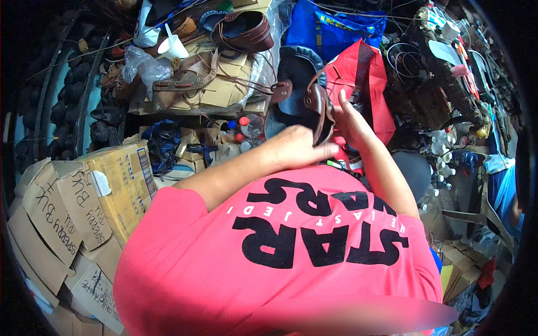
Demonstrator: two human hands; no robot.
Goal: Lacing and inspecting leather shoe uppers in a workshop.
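Note:
I hold a dark blue shoe with a brown leather trim point(300, 89) in front of my chest, its opening turned toward me. My left hand point(297, 148) is closed around the shoe's lower edge. My right hand point(350, 120) grips the brown trim on the right side, fingers pointing up along it. A brown lace hangs from the shoe. My pink shirt with black letters fills the lower part of the view.
Behind the shoe lie a red bag point(367, 78) and a blue bag point(336, 25). A brown shoe point(246, 31), a white cup point(174, 47) and leather pieces sit on flattened cardboard. Cardboard boxes point(84, 207) stack at left. A cluttered bench point(437, 84), small white bottles point(443, 159) and a person's blue sleeve point(504, 193) are at right.

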